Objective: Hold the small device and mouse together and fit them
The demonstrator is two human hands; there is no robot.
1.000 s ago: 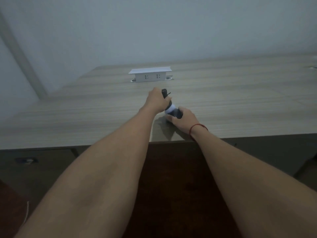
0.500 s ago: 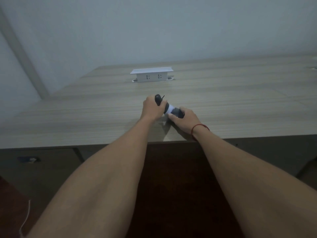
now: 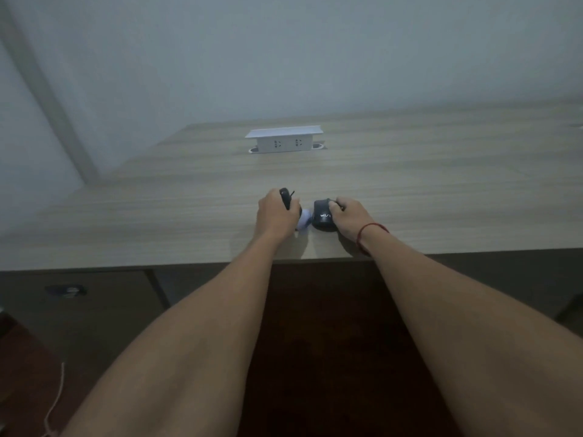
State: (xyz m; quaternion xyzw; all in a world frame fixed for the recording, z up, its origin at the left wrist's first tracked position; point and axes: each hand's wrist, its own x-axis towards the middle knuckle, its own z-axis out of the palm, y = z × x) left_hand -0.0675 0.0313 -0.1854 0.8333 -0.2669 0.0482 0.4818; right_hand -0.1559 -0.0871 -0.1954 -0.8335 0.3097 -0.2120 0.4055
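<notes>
Your right hand (image 3: 348,217) had pulled the black mouse (image 3: 322,217) rightwards, gripping it on the desk (image 3: 189,209); your left hand (image 3: 276,216) clutched a dark piece (image 3: 285,198), hiding most of a pale object (image 3: 304,222).

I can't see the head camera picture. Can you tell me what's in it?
Two bare hands work at the near edge of a wooden desk: the left hand grips a black-and-white gadget, and the right hand holds a black cap-like piece beside it. A white socket box stands farther back.
</notes>
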